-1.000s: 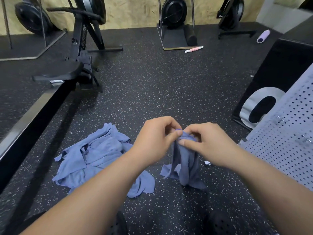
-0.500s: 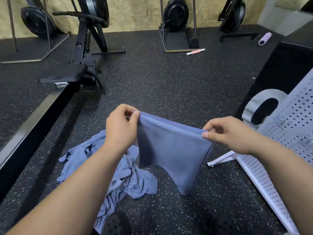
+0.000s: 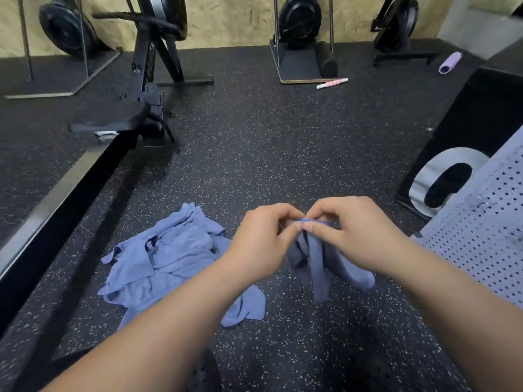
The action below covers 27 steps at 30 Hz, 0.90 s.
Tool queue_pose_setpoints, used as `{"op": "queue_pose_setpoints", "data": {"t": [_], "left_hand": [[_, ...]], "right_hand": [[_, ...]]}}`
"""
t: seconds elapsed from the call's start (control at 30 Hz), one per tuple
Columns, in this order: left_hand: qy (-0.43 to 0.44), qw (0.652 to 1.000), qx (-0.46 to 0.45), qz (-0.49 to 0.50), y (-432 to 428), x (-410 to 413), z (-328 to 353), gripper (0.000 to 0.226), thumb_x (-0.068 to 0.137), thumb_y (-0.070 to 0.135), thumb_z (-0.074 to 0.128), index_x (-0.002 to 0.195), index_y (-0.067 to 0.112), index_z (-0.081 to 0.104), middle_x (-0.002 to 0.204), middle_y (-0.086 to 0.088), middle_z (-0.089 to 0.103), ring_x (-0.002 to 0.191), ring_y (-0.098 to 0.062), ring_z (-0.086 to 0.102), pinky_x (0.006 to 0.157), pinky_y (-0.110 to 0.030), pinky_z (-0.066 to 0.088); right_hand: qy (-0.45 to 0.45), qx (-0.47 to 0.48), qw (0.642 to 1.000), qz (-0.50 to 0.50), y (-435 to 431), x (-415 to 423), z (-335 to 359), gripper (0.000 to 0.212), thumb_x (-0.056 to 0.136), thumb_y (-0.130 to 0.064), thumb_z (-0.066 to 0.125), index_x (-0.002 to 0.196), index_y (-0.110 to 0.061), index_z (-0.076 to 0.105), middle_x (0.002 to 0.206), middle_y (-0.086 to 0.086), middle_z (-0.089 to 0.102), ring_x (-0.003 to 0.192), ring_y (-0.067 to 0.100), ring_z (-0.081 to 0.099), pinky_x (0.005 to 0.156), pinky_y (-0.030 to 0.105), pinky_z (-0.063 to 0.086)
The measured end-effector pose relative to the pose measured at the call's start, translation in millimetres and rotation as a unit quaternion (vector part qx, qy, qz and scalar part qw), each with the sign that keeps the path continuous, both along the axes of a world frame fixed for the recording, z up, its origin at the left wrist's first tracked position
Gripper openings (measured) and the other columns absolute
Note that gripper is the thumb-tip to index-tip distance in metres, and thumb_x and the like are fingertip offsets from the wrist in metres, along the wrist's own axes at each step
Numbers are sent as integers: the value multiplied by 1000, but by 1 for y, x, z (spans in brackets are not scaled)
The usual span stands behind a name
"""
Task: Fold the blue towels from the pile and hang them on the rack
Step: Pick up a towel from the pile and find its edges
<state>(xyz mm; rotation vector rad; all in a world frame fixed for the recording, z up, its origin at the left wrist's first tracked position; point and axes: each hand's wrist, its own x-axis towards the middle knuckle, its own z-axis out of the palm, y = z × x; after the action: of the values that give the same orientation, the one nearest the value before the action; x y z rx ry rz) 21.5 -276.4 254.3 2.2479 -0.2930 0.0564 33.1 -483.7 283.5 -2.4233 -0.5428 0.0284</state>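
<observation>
The left hand [image 3: 263,239] and right hand [image 3: 353,230] are closing together, fingertips pinching the top corners of the blue towel [image 3: 317,264]. Stretched wide a moment ago, it is now hanging doubled beneath them. The pile [image 3: 169,258] is lying at 8 o'clock, the perforated rack [image 3: 486,236] at 3.

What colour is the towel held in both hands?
The towel is plain greyish blue; head view.

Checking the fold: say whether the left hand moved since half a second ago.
Yes: left hand moved right, away from the towel pile, to the right hand.
</observation>
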Motion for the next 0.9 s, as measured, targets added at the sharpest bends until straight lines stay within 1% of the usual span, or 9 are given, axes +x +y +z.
{"op": "queue_pose_setpoints", "data": {"t": [0.13,0.3,0.47,0.53,0.6,0.67,0.7,0.8,0.9], "left_hand": [[-1,1000,-3,20,6,6,1,11,97,29,74,86,31,73,70,17,66,64,1,57,65,-20,41],[-25,994,-24,104,26,17,6,10,96,26,72,86,29,74,68,18,65,64,-6,63,67,-28,52],[-40,976,-9,215,48,24,7,11,96,28,71,86,29,73,73,16,69,70,-5,66,71,-29,51],[-28,981,0,190,45,22,1,5,95,26,72,93,31,74,74,15,69,72,-4,65,76,-31,54],[-17,994,5,111,34,16,-3,20,95,24,74,112,35,73,75,17,70,73,-3,65,81,-31,55],[-6,1000,0,21,20,9,-5,40,96,24,74,132,39,66,79,19,71,74,-3,65,82,-29,54],[-4,1000,-1,-12,13,6,-5,42,96,24,74,134,40,65,79,19,70,74,-4,65,81,-28,53],[-2,999,3,-41,4,4,-8,20,97,25,74,113,37,74,76,17,67,70,-2,60,73,-27,50],[13,1000,-13,-20,6,10,-11,8,97,25,75,92,31,75,67,17,63,60,1,52,64,-25,42]], "right_hand": [[28,-23,999,-9,-10,6,-4,8,93,-42,76,90,-35,75,82,-23,74,81,0,66,76,29,49],[66,-8,997,-27,-28,17,-2,10,94,-36,78,86,-32,75,77,-17,75,70,3,65,71,30,51],[11,-58,994,-93,-50,24,4,13,92,-41,79,82,-35,74,72,-16,72,66,3,63,62,27,41],[-13,-58,993,-97,-46,22,4,12,92,-42,78,83,-36,73,73,-17,71,71,2,63,63,25,41],[-35,-45,996,-70,-34,16,4,8,91,-41,79,86,-36,75,75,-18,70,78,1,63,69,20,43],[-59,-44,997,-35,-18,10,2,8,91,-44,78,91,-36,76,79,-18,69,82,2,62,79,28,48],[-65,-40,997,-20,-11,7,0,11,91,-48,75,93,-37,76,81,-18,69,84,4,62,81,34,49],[-64,-30,997,4,0,3,-4,14,91,-53,71,96,-40,75,83,-17,70,87,4,61,82,38,50],[-51,-46,998,4,-5,5,-5,12,92,-50,74,95,-39,75,81,-18,70,83,2,61,79,32,48]]}}
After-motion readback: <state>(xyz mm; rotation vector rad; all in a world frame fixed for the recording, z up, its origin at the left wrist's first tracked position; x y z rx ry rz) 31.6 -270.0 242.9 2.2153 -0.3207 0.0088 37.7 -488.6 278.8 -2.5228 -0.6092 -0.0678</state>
